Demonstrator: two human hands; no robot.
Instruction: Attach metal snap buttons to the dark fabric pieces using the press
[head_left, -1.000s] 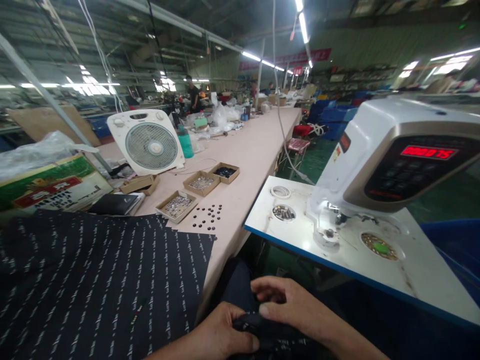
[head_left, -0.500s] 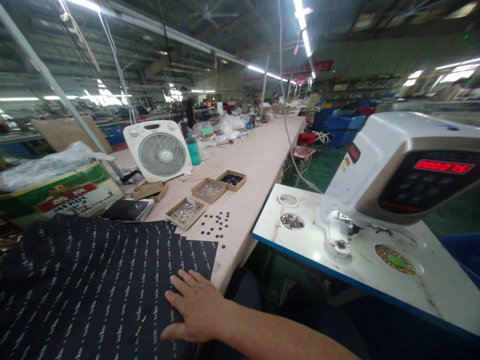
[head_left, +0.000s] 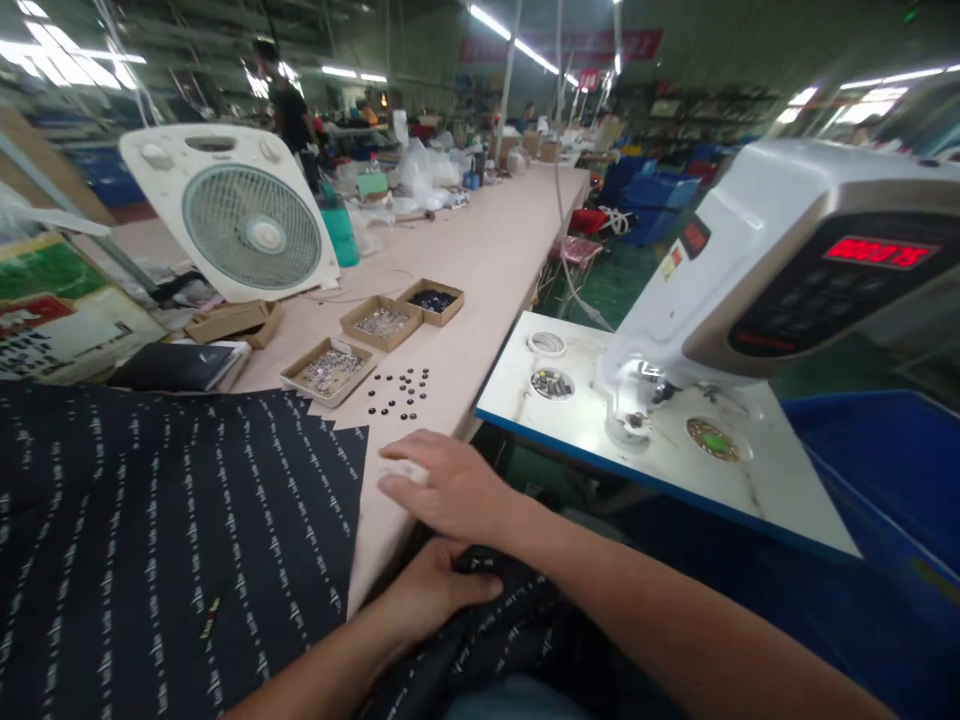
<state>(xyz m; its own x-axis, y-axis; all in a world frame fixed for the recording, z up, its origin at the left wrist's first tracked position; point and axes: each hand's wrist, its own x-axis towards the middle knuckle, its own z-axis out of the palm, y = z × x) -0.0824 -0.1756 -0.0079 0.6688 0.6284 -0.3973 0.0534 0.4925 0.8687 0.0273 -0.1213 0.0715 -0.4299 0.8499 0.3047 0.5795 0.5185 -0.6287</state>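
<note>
My left hand (head_left: 431, 595) is closed around a bunched piece of dark printed fabric (head_left: 491, 625) at the table's near edge, its thumb lying over the cloth. Just above it, my right hand (head_left: 457, 490) is over the table edge, thumb and fingers apart, with nothing visible between them. Beyond its fingertips, several small black snap caps (head_left: 403, 388) lie loose on the tabletop. To the left, a stack of dark fabric (head_left: 225, 520) with rows of white lettering is spread flat; a small coloured mark shows on its top layer.
Shallow cardboard boxes hold silver metal parts (head_left: 330, 372), more metal parts (head_left: 382, 322) and dark pieces (head_left: 431, 300). A white fan (head_left: 255, 225) stands behind. At right is a white machine (head_left: 720, 270) with a red display, on a blue-edged worktop (head_left: 540, 425). A person (head_left: 289, 110) stands in the background.
My right hand has lifted off the flat fabric stack and moved up and right to the table edge. My left hand has come into view, holding bunched fabric. The view has tilted down.
</note>
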